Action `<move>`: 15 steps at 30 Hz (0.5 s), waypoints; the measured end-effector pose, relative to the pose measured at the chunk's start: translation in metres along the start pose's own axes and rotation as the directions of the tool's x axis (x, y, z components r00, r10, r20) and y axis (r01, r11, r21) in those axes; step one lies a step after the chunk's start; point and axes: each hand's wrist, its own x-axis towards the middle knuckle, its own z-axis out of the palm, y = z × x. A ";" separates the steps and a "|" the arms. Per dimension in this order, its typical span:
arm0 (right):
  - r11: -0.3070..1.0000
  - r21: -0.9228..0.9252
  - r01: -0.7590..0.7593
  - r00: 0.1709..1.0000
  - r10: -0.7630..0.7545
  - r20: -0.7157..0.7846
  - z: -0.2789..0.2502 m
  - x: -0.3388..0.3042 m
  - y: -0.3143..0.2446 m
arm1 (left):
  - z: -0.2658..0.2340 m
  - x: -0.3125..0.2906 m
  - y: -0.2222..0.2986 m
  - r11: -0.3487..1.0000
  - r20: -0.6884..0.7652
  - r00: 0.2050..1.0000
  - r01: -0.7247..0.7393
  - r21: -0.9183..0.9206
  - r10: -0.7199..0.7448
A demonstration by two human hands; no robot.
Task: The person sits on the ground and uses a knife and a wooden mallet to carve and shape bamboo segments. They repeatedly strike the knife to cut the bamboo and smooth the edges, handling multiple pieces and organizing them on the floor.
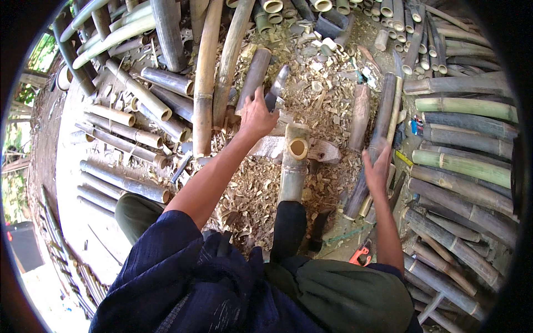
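Clearly, in the head view, both bare hands reach forward over a floor of wood shavings (239, 191). The left hand (260, 117) is at a dark bamboo tube (255, 75) and a knife (277, 83), its fingers partly spread and bent. That tube's long axis runs away from the person, the far end leaning right; the knife beside it has its dark handle next to the fingers and its blade pointing away and slightly right.

The right hand (377, 166) lies over a longer dark bamboo tube (383, 108) on the person's right, thumb and fingers parted across it. This tube also points away, its far end angled right, with a thin pale bamboo stick (395, 108) alongside. Blur and angle leave me unable to tell whether either hand has a firm hold.

Between the hands, a pale bamboo section (291, 180) with a round opening points straight ahead, near a wooden block (326, 151).
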 end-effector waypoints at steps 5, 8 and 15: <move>0.924 -0.347 -0.160 0.444 0.381 0.811 -0.039 -0.147 -0.034 | -0.030 -0.003 0.005 0.980 0.021 1.000 -0.004 -0.198 0.009; 0.817 -0.539 -0.203 -0.021 0.547 0.837 -0.028 -0.244 -0.022 | -0.057 -0.026 -0.010 0.947 0.053 0.985 0.174 -0.271 -0.166; 0.795 -0.255 -0.551 0.234 0.440 0.867 -0.039 -0.307 0.021 | -0.114 -0.026 -0.069 0.808 0.133 0.920 0.388 -0.443 -0.369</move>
